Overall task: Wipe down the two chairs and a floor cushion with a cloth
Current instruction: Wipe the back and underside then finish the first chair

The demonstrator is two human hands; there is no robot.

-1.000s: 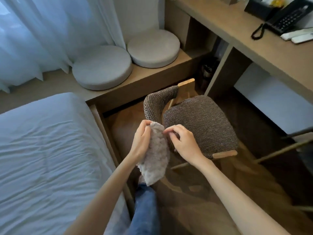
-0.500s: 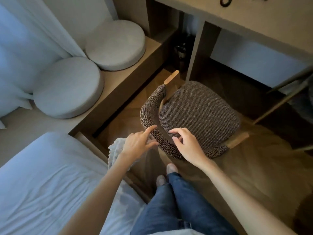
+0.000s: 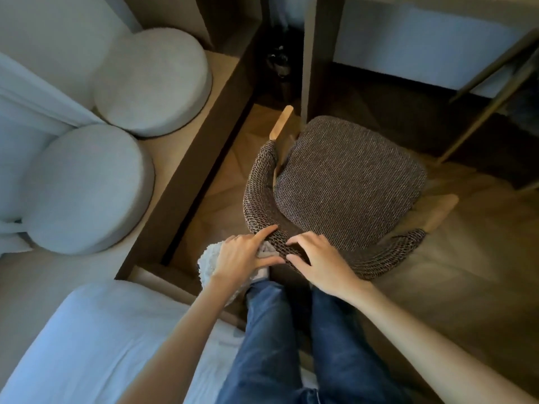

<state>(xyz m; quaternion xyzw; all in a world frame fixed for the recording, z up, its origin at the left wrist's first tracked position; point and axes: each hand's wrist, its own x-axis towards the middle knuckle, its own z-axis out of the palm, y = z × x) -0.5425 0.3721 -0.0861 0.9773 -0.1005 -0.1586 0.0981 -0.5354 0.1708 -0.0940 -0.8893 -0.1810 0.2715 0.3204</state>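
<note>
Cloth (image 3: 207,259) sits bunched in the left hand (image 3: 243,256), whose forefinger touches the woven chair (image 3: 347,182) backrest; right hand (image 3: 319,262) grips that backrest alongside

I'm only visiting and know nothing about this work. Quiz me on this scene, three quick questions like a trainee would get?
1. Which hand holds the cloth?
2. True or false: the right hand touches the chair.
3. How many round cushions lie on the platform? A one, B two, C three.
Key: 1 left hand; 2 true; 3 B.
</note>
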